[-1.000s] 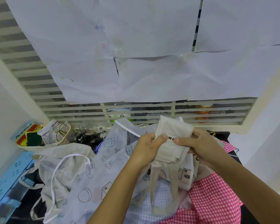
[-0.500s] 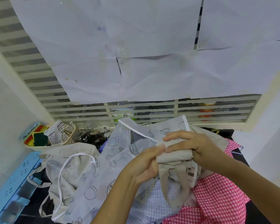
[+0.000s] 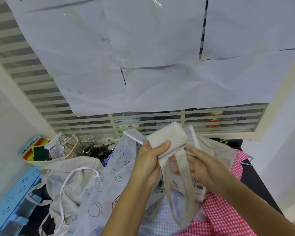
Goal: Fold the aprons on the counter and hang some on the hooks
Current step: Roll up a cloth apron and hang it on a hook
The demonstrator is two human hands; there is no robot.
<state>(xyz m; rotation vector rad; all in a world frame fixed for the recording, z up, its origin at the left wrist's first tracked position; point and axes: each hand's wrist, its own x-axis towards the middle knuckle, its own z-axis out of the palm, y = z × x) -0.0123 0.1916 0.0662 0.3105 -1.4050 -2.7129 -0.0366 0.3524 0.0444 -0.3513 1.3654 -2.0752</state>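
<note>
Centre frame: folded beige cotton apron bundle (image 3: 167,140) gripped round by left hand (image 3: 150,160), right hand (image 3: 199,165) curled on its base beside dangling beige strap loop (image 3: 183,184). Likely light, soft, floppy; best held around bundle.

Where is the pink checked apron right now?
Head view, lower right: the pink checked apron lies on the pile under the right forearm, beside the blue checked cloth to its left.

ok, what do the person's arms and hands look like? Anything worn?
Nothing worn that shows. The left hand and right hand have no gloves and no visible rings. The left forearm and right forearm are uncovered to the frame edge: no sleeve, watch, wristband or marking in view.
</note>
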